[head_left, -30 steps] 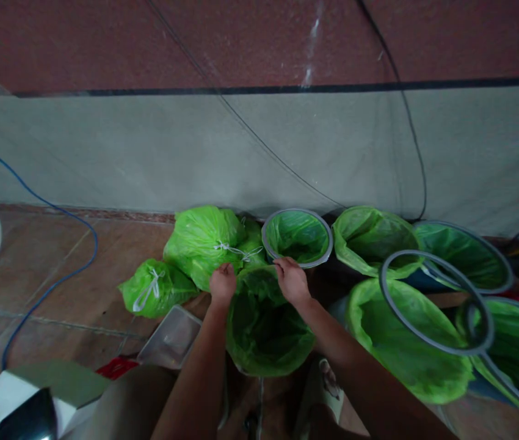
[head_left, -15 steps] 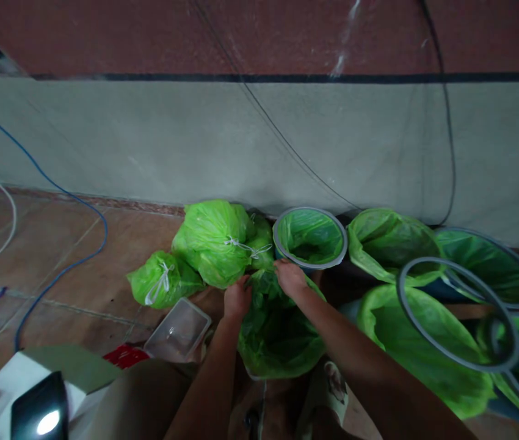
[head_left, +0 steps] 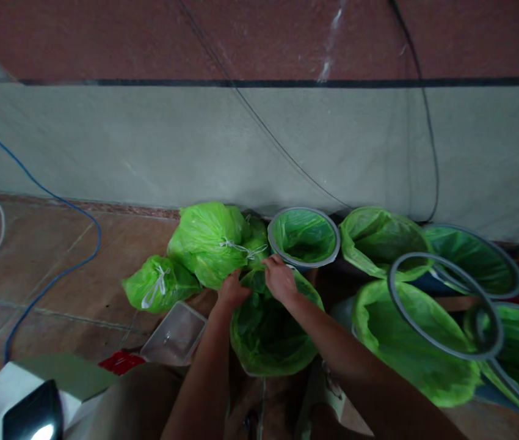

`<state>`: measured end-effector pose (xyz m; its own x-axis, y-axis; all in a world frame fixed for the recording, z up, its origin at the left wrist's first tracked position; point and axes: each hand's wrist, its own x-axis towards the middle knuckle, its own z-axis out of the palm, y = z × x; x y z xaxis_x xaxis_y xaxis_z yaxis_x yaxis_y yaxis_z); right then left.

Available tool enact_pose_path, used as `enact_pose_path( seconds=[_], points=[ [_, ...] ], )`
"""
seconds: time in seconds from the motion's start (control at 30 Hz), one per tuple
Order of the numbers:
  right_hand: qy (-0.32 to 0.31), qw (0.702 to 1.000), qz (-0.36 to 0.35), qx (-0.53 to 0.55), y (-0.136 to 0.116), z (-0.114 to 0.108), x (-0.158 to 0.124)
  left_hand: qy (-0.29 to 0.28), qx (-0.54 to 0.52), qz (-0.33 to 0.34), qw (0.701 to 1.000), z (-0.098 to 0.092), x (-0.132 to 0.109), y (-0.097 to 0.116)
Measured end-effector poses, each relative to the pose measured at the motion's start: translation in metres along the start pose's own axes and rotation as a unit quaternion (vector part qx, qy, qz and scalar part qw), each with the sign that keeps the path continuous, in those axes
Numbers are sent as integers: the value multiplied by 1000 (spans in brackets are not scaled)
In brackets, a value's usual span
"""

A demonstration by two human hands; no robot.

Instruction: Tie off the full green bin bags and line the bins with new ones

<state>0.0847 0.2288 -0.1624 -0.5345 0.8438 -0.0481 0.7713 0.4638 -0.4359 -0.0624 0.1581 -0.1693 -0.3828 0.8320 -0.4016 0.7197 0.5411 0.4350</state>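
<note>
A green bin liner [head_left: 274, 360] hangs open in a bin in front of my knees, its inside dark. My left hand [head_left: 234, 291] is closed on the far left of the liner's edge. At the far rim, my right hand [head_left: 280, 278] pinches the same liner a short way to the right; its fingertips are partly hidden. Just beyond my hands sit tied green garbage bags [head_left: 209, 241] with white drawstrings, and a smaller tied bag [head_left: 161, 282] lies to the left. A lined bin with a grey ring [head_left: 305, 237] stands just past my right hand.
More green-lined bins [head_left: 413, 342] stand to the right, with a loose grey ring [head_left: 445, 305] resting over them. Left of my arms are a clear plastic tub [head_left: 174, 333], a white box [head_left: 35, 385] and a blue cable [head_left: 58, 278]. A wall [head_left: 186, 143] runs behind.
My view has shifted slightly, so most things sit a little further left. Both hands stay at the liner's far edge, which looks rounder and more spread over the bin.
</note>
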Motion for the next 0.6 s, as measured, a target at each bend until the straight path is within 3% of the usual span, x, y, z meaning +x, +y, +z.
enact_pose_path(
  seconds=[0.17,0.4,0.5,0.6],
  points=[
    [-29,999,-28,-9,-7,22,-9,43,-53,22,997,-5,19,14],
    [-82,996,2,-19,3,49,-21,22,65,85,994,13,21,14],
    [-91,996,-2,1,5,43,-28,27,130,51,990,19,14,18],
    [-58,998,-5,30,17,15,-39,16,169,31,985,18,8,25]
  ],
)
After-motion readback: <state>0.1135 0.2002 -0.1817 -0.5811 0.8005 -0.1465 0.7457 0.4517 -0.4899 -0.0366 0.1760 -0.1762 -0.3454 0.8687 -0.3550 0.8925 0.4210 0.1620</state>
